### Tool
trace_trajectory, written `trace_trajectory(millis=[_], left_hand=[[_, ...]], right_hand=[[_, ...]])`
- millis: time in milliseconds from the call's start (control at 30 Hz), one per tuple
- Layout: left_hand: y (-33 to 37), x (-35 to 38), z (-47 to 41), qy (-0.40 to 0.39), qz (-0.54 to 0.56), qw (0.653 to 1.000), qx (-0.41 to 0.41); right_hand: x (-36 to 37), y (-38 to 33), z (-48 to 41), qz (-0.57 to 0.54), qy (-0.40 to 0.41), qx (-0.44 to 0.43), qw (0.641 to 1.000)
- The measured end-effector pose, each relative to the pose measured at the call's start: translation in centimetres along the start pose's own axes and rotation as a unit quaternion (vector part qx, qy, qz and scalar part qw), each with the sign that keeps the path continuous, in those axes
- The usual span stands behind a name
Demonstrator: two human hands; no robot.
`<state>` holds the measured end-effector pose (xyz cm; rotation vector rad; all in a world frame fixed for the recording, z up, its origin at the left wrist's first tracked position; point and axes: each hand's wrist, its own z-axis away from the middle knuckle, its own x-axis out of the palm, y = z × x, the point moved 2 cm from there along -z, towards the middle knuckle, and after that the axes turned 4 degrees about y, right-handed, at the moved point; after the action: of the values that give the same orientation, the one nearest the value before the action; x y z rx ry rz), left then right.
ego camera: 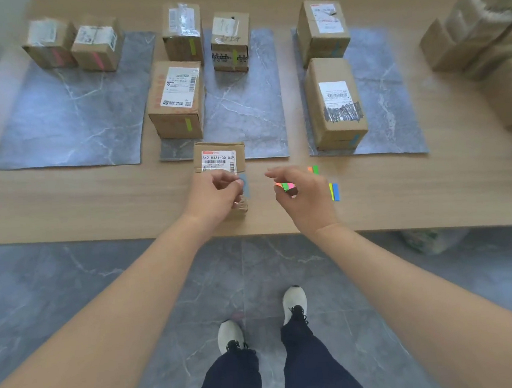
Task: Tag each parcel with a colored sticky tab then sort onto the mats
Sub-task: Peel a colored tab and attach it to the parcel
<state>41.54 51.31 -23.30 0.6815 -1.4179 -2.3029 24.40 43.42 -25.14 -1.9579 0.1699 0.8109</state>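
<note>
A small cardboard parcel (219,161) with a white label stands near the table's front edge. My left hand (216,194) is at its near face and pinches a blue sticky tab (244,185) against it. My right hand (302,194) hovers to the right, fingers curled around a pad of colored tabs (285,186). Loose tabs, green and orange (314,169), yellow and blue (334,192), lie on the table beside it. Three grey mats: the left mat (65,117) holds two pink-tagged parcels, the middle mat (241,108) three green-tagged ones, the right mat (385,96) two blue-tagged ones.
A stack of untagged cardboard parcels (481,28) fills the table's right end. The wooden table's front edge (97,238) runs just under my wrists. Below are the grey tiled floor and my feet.
</note>
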Motion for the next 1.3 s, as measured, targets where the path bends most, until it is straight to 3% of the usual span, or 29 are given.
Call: trace_trajectory(millis=[233, 433, 867, 1300], left_hand=[[-4.1, -2.1, 0.8, 0.02, -0.103, 0.991, 0.077], [-7.6, -1.5, 1.1, 0.059, -0.134, 0.985, 0.091], [-10.5, 0.8, 0.5, 0.135, -0.106, 0.982, 0.083], [-11.6, 1.5, 0.5, 0.22, -0.036, 0.975, 0.005]], right_hand=[[1.9, -1.3, 2.3, 0.036, -0.163, 0.093, 0.982], [4.2, -0.8, 1.8, 0.143, -0.273, 0.03, 0.951], [5.2, 0.2, 1.2, 0.164, -0.299, -0.028, 0.94], [4.5, 0.3, 1.4, 0.191, -0.33, -0.051, 0.923]])
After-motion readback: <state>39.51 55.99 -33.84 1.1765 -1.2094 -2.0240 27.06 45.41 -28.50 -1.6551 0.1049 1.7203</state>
